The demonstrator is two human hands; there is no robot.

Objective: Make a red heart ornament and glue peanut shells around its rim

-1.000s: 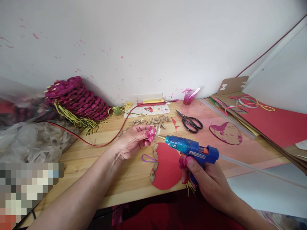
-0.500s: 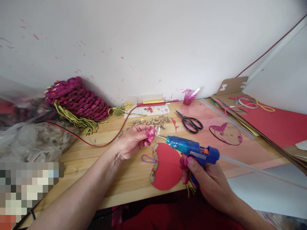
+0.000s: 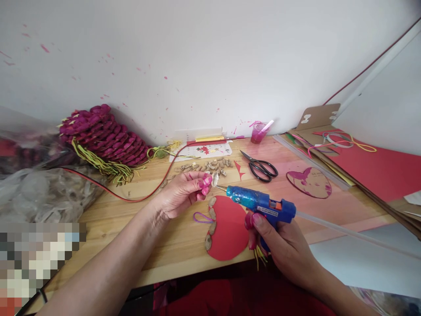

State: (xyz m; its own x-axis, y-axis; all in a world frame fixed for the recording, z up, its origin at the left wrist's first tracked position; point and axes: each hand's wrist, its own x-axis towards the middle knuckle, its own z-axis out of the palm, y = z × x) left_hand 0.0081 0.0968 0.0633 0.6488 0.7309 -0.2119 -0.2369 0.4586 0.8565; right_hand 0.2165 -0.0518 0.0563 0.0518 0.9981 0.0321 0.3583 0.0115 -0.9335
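Between the pink-stained fingertips of my left hand (image 3: pixel 184 193) is a peanut shell half (image 3: pixel 215 180), its pale hollow side facing right. My right hand (image 3: pixel 279 237) grips a blue hot glue gun (image 3: pixel 259 204), whose metal nozzle points left and meets or nearly meets the shell. A clear glue stick (image 3: pixel 329 220) sticks out of the gun's back end. Below both hands lies a red paper heart (image 3: pixel 228 232) with several peanut shells (image 3: pixel 212 227) along its left edge and a purple cord loop (image 3: pixel 201 217) at its notch.
Loose peanut shells (image 3: pixel 217 165), black scissors (image 3: pixel 261 169) and a cup of pink paint (image 3: pixel 259 132) are farther back. A cardboard heart (image 3: pixel 309 183) lies at right. Red paper (image 3: pixel 388 162) rests beyond it. A purple shell craft (image 3: pixel 105 138) and plastic bag (image 3: pixel 82 188) occupy the left.
The glue gun has shifted slightly left and tilted a little in my right hand. My left hand keeps its hold on the peanut shell, almost unmoved.
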